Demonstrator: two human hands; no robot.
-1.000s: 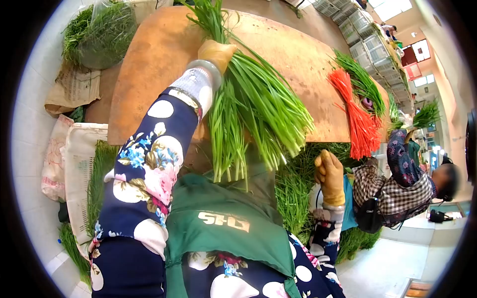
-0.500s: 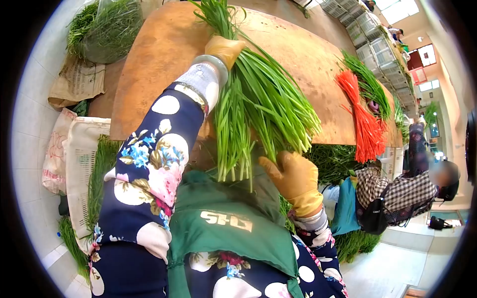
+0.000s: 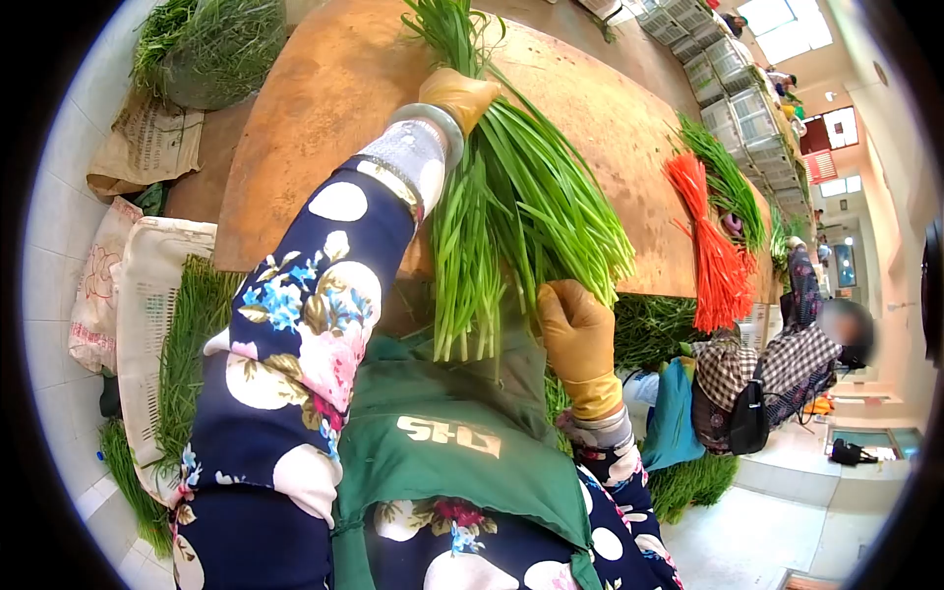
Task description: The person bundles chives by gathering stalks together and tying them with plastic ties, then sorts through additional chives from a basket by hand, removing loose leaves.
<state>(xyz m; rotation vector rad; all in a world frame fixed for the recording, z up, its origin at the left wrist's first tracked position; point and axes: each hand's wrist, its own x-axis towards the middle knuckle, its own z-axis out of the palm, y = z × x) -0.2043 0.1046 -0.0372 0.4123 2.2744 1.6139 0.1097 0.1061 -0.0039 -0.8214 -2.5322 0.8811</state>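
My left hand, in a yellow glove, is closed around the leafy upper part of a bunch of garlic chives on the wooden board. The leaves stick out beyond the fist, and the pale stem ends fan toward me over the board's near edge. At those stem ends is my right hand, also gloved, with thumb and fingers drawn together. Whether a stem is pinched in it cannot be made out. A bundle of red ties lies farther right on the board.
More chives lie beyond the red ties. A white crate of greens stands at left, near a clear bag of greens. Another person in a checked top works at the right. Stacked crates line the back.
My right hand has shifted slightly left, and its thumb and fingers have come together at the stem ends. My left hand keeps its hold. The person at right has moved a little.
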